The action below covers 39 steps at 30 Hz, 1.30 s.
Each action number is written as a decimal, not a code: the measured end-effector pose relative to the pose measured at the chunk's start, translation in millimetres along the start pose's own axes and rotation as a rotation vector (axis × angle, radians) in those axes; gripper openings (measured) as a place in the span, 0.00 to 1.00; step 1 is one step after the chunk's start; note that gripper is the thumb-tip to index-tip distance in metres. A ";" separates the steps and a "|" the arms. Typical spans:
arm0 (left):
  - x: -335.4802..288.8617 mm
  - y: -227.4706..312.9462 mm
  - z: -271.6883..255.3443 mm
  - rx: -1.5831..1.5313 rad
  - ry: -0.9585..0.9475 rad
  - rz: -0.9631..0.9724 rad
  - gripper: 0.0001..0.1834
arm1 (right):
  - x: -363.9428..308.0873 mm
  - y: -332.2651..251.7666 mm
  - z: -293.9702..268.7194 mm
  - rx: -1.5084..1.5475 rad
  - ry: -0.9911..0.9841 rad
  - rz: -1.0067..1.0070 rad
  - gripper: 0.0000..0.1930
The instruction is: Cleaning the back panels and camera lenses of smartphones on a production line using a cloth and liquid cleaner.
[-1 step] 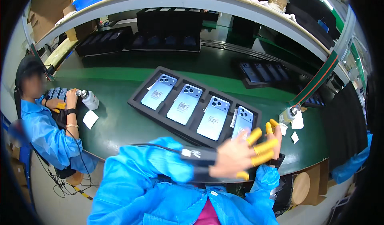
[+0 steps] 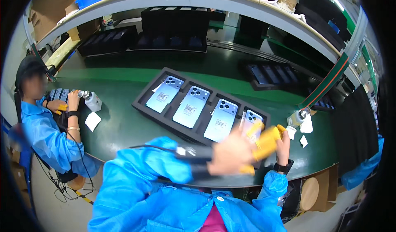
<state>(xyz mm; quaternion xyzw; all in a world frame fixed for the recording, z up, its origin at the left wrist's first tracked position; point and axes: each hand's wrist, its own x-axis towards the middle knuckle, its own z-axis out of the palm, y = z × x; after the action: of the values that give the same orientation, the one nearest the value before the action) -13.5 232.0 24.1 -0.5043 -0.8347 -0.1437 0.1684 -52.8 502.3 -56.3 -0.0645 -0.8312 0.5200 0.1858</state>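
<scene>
A black foam tray (image 2: 142,102) lies on the green table and holds several light-blue phones, backs up. My left hand (image 2: 231,153) is blurred with motion and reaches across the tray's near right corner. Its yellow-capped fingers lie by the rightmost phone (image 2: 251,120). My right hand (image 2: 284,146), with a black wristband and a yellow fingertip cap, is raised just right of those fingers, close to or touching them. Neither hand clearly grips a phone. Both sleeves are blue.
A seated co-worker in a blue coat (image 2: 41,129) works at the left by a small white bottle (image 2: 93,101) and a paper square (image 2: 92,120). Another small bottle (image 2: 299,117) and white wipes (image 2: 306,127) stand at the right. Black trays (image 2: 173,25) sit at the back.
My left hand's yellow-capped fingers were spread apart before. Now they lie closer together, and the hand is smeared by motion.
</scene>
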 end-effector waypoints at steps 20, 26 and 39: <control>-208.4 -91.2 -50.6 0.210 0.322 -1.271 0.22 | -24.5 -35.9 -3.9 -0.445 -0.046 -0.044 0.25; -199.2 -66.5 -61.3 0.280 0.313 -1.312 0.19 | -5.7 -43.3 -11.5 -0.405 -0.159 -0.092 0.23; -209.6 -154.4 -50.6 -0.647 0.517 -1.141 0.26 | 28.1 -26.7 -0.5 -0.255 -0.171 0.050 0.26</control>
<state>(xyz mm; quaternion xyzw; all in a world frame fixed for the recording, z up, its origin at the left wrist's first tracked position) -53.0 -24.5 -30.4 0.0376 -0.8173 -0.5659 0.1014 -76.3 499.2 -25.7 -0.0639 -0.9013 0.4184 0.0918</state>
